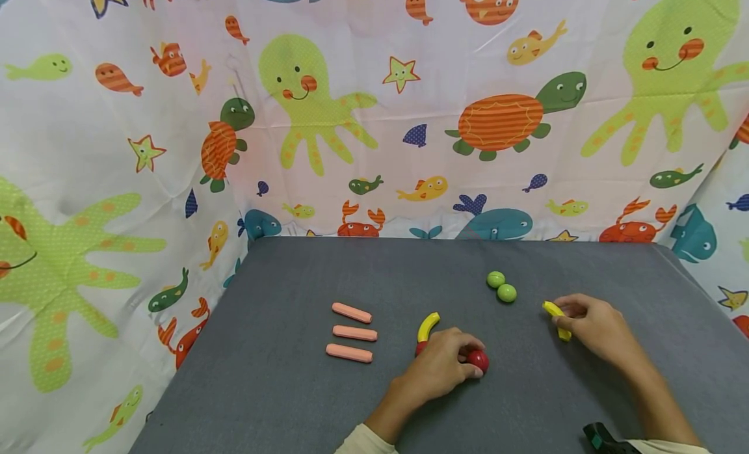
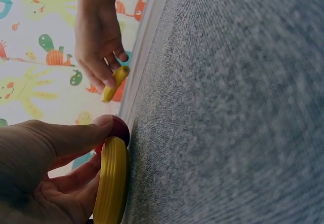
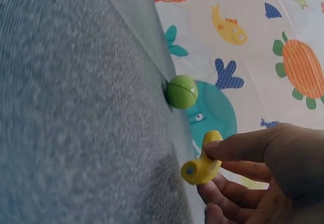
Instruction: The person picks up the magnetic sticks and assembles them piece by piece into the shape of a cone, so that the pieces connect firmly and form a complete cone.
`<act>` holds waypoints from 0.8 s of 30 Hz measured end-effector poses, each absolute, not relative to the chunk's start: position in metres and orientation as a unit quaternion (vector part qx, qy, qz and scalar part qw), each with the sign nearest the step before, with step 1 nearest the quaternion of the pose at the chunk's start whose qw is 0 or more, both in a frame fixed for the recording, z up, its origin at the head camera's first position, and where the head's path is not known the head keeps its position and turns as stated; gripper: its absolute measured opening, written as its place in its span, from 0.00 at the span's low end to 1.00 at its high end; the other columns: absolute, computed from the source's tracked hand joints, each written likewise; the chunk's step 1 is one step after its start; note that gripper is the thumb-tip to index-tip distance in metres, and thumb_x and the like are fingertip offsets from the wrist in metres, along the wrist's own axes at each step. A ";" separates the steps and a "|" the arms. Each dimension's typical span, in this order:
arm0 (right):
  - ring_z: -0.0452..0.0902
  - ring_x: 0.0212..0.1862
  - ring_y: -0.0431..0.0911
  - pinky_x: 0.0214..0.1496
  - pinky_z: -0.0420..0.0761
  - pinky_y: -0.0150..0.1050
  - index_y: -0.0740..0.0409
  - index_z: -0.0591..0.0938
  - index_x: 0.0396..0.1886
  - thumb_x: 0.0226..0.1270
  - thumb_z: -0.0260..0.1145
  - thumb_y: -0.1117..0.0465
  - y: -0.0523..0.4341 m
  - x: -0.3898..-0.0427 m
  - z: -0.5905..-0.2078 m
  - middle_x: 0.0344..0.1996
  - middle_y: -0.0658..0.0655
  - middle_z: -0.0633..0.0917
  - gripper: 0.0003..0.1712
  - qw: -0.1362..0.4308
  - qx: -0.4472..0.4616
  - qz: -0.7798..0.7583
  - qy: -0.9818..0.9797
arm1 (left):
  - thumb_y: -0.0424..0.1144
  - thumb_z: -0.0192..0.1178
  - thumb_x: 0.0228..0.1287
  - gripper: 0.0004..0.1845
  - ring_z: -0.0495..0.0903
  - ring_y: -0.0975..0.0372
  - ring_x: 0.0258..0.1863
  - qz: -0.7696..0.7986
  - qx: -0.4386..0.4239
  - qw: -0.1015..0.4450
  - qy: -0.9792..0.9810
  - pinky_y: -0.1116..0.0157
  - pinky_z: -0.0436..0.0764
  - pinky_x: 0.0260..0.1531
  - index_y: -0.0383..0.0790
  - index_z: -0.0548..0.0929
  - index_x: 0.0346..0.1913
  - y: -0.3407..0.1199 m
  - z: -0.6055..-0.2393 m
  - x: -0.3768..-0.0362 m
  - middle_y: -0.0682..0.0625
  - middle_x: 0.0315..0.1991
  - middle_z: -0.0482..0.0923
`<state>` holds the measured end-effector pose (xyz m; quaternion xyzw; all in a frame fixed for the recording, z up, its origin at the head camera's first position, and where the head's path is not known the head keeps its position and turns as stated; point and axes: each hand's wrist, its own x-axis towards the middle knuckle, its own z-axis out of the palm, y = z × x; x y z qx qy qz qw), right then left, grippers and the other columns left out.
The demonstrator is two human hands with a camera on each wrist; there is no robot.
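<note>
My left hand (image 1: 440, 366) is low over the grey table, thumb and fingers pinching a shiny red ball (image 1: 478, 360). Beside that hand lies a curved yellow toy banana (image 1: 428, 326), large in the left wrist view. A second red piece (image 1: 420, 348) peeks out between this banana and the hand, mostly hidden. On the right, my right hand (image 1: 597, 327) pinches another yellow toy banana (image 3: 205, 165) between thumb and fingers. In the left wrist view this banana (image 2: 116, 83) shows at the fingertips.
Three pink toy sausages (image 1: 352, 333) lie in a column left of my left hand. Two green balls (image 1: 501, 287) sit close together further back. The grey table (image 1: 281, 395) ends at a sea-animal curtain (image 1: 409, 116) behind and at the sides.
</note>
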<state>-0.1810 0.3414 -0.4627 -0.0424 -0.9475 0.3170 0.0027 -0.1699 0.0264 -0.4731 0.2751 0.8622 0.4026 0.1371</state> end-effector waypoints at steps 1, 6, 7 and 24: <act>0.80 0.39 0.52 0.34 0.75 0.41 0.69 0.84 0.56 0.72 0.72 0.58 0.340 -0.181 -0.462 0.40 0.63 0.87 0.21 -0.001 -0.041 0.322 -0.946 | 0.34 0.79 0.61 0.19 0.80 0.76 0.39 0.402 0.276 0.135 0.862 0.77 0.80 0.42 0.42 0.90 0.55 0.026 -0.473 -0.170 0.57 0.42 0.82; 0.79 0.41 0.51 0.37 0.76 0.40 0.68 0.83 0.59 0.73 0.72 0.56 0.334 -0.179 -0.456 0.42 0.60 0.86 0.24 -0.035 -0.039 0.358 -0.932 | 0.33 0.79 0.61 0.19 0.80 0.76 0.39 0.407 0.278 0.129 0.860 0.77 0.80 0.42 0.41 0.90 0.55 0.026 -0.474 -0.170 0.57 0.42 0.82; 0.79 0.42 0.51 0.37 0.76 0.40 0.68 0.82 0.60 0.73 0.72 0.55 0.332 -0.179 -0.454 0.43 0.60 0.86 0.24 -0.040 -0.037 0.364 -0.930 | 0.33 0.79 0.61 0.19 0.80 0.76 0.39 0.408 0.278 0.128 0.860 0.77 0.80 0.42 0.41 0.90 0.55 0.026 -0.474 -0.170 0.57 0.42 0.82; 0.80 0.37 0.49 0.33 0.81 0.40 0.65 0.81 0.65 0.74 0.72 0.57 0.306 -0.177 -0.454 0.40 0.57 0.87 0.26 -0.076 0.001 0.412 -0.908 | 0.35 0.78 0.62 0.19 0.78 0.76 0.37 0.387 0.270 0.126 0.873 0.78 0.79 0.40 0.43 0.90 0.55 0.027 -0.473 -0.171 0.58 0.41 0.82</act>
